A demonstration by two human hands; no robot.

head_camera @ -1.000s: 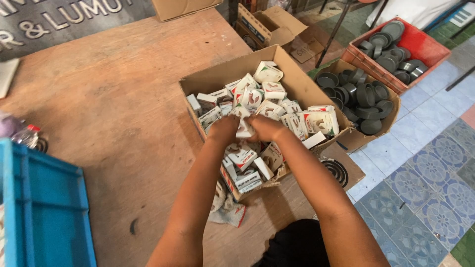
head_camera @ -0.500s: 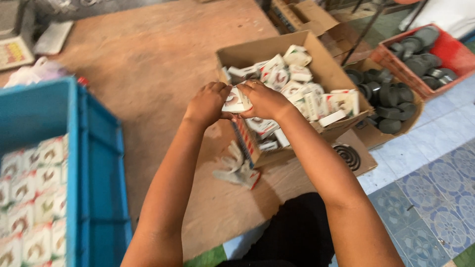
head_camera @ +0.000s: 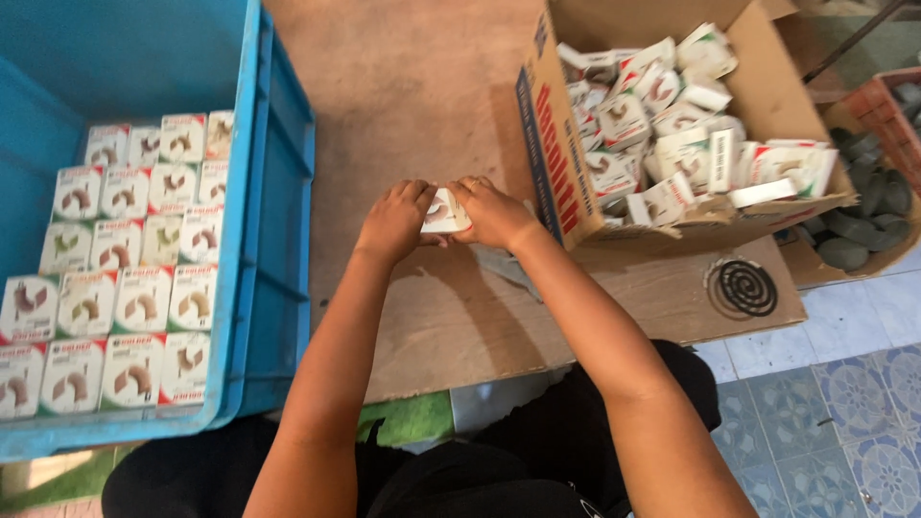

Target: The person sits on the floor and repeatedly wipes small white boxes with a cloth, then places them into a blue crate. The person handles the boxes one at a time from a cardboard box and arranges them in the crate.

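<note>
near the bottom of the frame my forearms run up to the centre, where my left hand (head_camera: 395,223) and right hand (head_camera: 494,213) pinch one small white carton (head_camera: 445,212) between their fingertips, held just above the brown board (head_camera: 422,105). both hands are closed on it. to do this well, i judge i should square the flaps with light, even pressure so the thin card doesn't crush. at left, the blue crate (head_camera: 273,192) holds neat rows of cartons; at upper right, the cardboard box (head_camera: 556,163) holds a loose heap.
</note>
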